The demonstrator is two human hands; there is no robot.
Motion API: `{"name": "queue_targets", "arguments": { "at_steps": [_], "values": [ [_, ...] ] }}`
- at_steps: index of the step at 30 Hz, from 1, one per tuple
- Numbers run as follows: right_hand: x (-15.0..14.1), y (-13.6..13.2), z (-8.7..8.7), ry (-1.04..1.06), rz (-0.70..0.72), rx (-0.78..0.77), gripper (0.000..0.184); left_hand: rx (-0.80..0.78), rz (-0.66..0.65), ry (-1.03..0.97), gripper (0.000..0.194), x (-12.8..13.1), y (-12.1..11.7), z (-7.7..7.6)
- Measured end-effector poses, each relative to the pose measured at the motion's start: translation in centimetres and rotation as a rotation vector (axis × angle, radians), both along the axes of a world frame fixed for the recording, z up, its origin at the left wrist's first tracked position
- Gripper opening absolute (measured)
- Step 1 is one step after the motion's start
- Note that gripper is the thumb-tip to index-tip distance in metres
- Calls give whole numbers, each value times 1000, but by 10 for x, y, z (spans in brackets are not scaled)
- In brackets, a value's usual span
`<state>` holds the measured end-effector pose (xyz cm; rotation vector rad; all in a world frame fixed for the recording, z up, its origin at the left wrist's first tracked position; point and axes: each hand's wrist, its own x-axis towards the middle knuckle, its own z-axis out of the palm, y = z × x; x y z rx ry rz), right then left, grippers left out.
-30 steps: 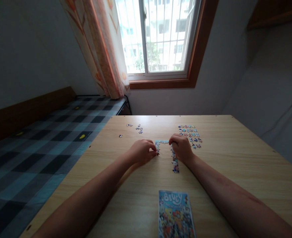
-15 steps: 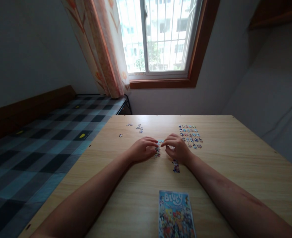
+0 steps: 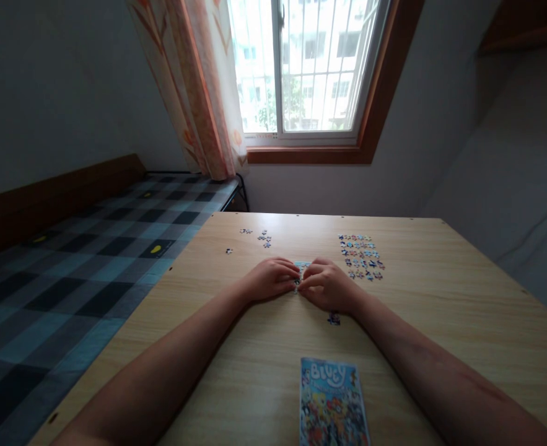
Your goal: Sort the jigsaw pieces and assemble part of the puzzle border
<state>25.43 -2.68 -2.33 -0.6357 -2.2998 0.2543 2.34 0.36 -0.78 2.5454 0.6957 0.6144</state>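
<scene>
My left hand [image 3: 271, 279] and my right hand [image 3: 326, 286] meet at the middle of the wooden table [image 3: 440, 310], fingertips pinched together over a partly joined strip of small jigsaw pieces [image 3: 301, 267]. Most of that strip is hidden under my fingers. A short end of the joined pieces [image 3: 333, 318] shows just below my right wrist. Sorted loose pieces [image 3: 361, 256] lie in rows to the right of my right hand.
A colourful puzzle picture card [image 3: 332, 402] lies near the table's front edge. A few stray pieces [image 3: 264, 238] sit at the far left of the table. A bed with a checked cover [image 3: 69, 272] stands to the left, a window [image 3: 305, 68] behind.
My right hand slid left until its fingers met my left hand over the joined pieces, covering the frame that showed between them. The view shifted slightly.
</scene>
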Motion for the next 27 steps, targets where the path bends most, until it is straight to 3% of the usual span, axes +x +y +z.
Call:
{"name": "queue_targets", "arguments": {
  "at_steps": [15, 22, 27],
  "values": [
    [-2, -2, 0, 3, 8, -23, 12, 4, 12, -26, 18, 1, 2, -5],
    [5, 2, 0, 159, -278, 125, 12, -152, 197, -136, 21, -2, 0, -7],
    [10, 4, 1, 169, -387, 164, 13, -21, 223, -73, 25, 1, 1, -8]
  ]
}}
